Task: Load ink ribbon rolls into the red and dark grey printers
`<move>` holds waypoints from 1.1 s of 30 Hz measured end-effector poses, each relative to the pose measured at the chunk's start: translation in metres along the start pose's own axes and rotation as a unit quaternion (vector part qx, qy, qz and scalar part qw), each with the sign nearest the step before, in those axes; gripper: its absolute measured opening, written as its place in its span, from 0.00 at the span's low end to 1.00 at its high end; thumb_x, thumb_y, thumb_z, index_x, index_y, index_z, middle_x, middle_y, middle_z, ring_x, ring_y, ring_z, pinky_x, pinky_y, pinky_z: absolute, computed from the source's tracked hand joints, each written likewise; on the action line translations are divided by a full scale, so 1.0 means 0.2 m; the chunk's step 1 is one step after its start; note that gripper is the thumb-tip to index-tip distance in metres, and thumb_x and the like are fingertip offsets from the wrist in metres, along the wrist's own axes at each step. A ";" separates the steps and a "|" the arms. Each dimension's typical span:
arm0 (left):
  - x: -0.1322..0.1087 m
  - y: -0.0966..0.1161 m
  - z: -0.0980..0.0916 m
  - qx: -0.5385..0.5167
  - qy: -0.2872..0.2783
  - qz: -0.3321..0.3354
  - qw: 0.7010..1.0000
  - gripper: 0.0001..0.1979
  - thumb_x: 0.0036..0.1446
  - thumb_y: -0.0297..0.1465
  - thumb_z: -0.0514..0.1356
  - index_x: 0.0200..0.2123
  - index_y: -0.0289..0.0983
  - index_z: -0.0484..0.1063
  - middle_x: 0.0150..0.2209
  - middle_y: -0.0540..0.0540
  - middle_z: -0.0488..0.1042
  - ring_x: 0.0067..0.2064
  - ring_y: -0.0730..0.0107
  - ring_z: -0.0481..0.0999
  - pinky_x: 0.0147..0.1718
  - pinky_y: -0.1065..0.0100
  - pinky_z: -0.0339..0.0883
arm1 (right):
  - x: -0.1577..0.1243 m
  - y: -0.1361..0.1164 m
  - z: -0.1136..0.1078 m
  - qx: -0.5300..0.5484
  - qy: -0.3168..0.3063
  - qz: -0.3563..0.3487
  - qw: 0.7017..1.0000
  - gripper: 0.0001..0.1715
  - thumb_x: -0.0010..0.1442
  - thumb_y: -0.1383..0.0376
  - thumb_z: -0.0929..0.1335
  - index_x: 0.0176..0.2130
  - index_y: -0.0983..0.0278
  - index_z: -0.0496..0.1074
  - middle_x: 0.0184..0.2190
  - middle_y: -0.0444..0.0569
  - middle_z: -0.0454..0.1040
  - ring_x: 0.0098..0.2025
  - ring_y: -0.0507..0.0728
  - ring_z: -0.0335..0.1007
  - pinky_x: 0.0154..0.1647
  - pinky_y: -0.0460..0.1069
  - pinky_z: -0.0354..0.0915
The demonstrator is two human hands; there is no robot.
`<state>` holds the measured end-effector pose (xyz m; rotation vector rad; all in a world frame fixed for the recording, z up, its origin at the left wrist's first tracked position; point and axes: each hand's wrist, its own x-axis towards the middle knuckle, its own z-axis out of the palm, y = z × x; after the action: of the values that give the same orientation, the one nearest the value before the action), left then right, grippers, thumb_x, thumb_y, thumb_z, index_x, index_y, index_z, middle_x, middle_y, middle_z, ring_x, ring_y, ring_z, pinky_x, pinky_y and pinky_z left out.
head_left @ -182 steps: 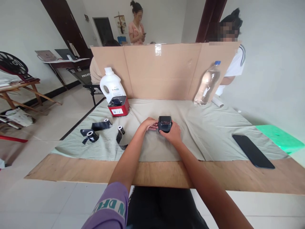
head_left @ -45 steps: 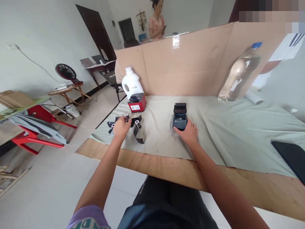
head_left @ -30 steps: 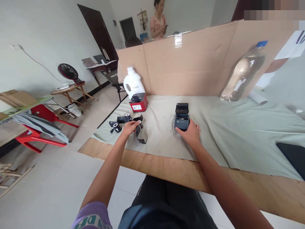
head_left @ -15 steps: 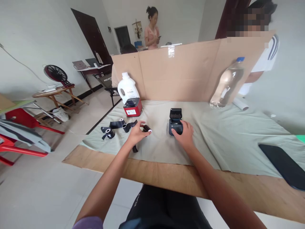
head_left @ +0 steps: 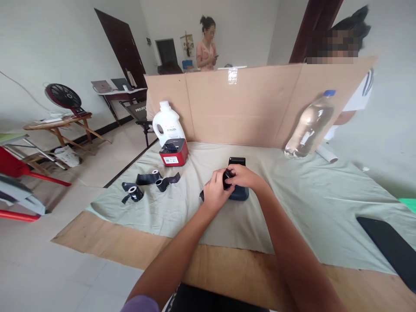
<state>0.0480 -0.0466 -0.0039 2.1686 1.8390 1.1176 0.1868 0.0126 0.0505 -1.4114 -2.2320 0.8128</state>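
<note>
Between both hands is a roll of black ribbon (head_left: 227, 174), with a loose dark strip poking out below my left hand (head_left: 216, 190). That hand is closed around the roll from the left. My right hand (head_left: 244, 177) pinches the roll from the other side, its fingertips close to my left fingers. Directly beneath and behind my hands sits a small dark label printer (head_left: 239, 194) on the cloth. Its lid (head_left: 237, 160) stands raised, while my right hand covers most of the middle. To the left lie several other black ribbon rolls (head_left: 134, 193) with white cores, partly unwound.
A red box-shaped device (head_left: 174, 157) stands before a white jug (head_left: 168, 125). A cardboard panel (head_left: 237, 112) closes off the back. A clear bottle (head_left: 308, 128) leans at right, near a paper tube (head_left: 326, 152). A black phone (head_left: 386, 247) lies front right. Two people are beyond the panel.
My left hand has carried the roll rightward to the printer. My right hand has left the printer's body and now grips the roll too. The view has shifted slightly.
</note>
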 end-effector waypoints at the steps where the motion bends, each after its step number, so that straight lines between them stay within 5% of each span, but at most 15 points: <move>1: -0.01 -0.01 0.02 0.002 0.008 -0.012 1.000 0.30 0.56 0.36 0.65 0.61 0.42 0.63 0.57 0.43 0.73 0.51 0.57 0.78 0.45 0.65 0.71 | 0.00 0.01 0.01 -0.003 -0.002 -0.002 1.000 0.10 0.49 0.67 0.72 0.34 0.62 0.69 0.30 0.43 0.73 0.34 0.55 0.70 0.32 0.46 0.60; 8: -0.05 -0.03 0.01 0.004 0.016 0.014 1.000 0.33 0.56 0.35 0.65 0.63 0.38 0.60 0.59 0.40 0.70 0.58 0.53 0.71 0.54 0.60 0.67 | 0.00 0.01 -0.04 -0.057 -0.001 -0.020 0.998 0.03 0.54 0.71 0.68 0.32 0.63 0.71 0.31 0.45 0.75 0.35 0.55 0.71 0.34 0.46 0.59; 11: -0.07 -0.02 0.00 0.022 -0.014 0.005 1.000 0.37 0.55 0.39 0.66 0.64 0.37 0.59 0.57 0.38 0.71 0.59 0.48 0.69 0.57 0.54 0.63 | 0.01 0.06 -0.09 -0.078 0.006 -0.003 0.997 0.07 0.58 0.71 0.66 0.36 0.64 0.75 0.36 0.48 0.79 0.40 0.58 0.73 0.39 0.48 0.62; 16: -0.11 0.02 0.01 0.014 -0.086 -0.036 0.996 0.37 0.57 0.42 0.63 0.66 0.38 0.56 0.55 0.38 0.70 0.54 0.50 0.73 0.54 0.55 0.64 | 0.03 0.17 -0.09 -0.063 -0.011 0.046 0.997 0.24 0.61 0.71 0.67 0.57 0.64 0.71 0.54 0.54 0.76 0.55 0.62 0.71 0.54 0.51 0.63; 33: -0.16 0.05 0.05 -0.028 -0.143 -0.073 0.987 0.34 0.57 0.42 0.62 0.65 0.43 0.57 0.55 0.40 0.67 0.47 0.53 0.78 0.39 0.60 0.72 | 0.01 0.10 -0.01 -0.237 0.009 0.067 0.969 0.27 0.64 0.73 0.60 0.60 0.67 0.71 0.56 0.63 0.68 0.56 0.68 0.63 0.58 0.55 0.58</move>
<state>0.0623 -0.0744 -0.0212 2.0033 1.7803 0.7720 0.2016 0.0226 0.0393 -1.7855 -2.4409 0.3052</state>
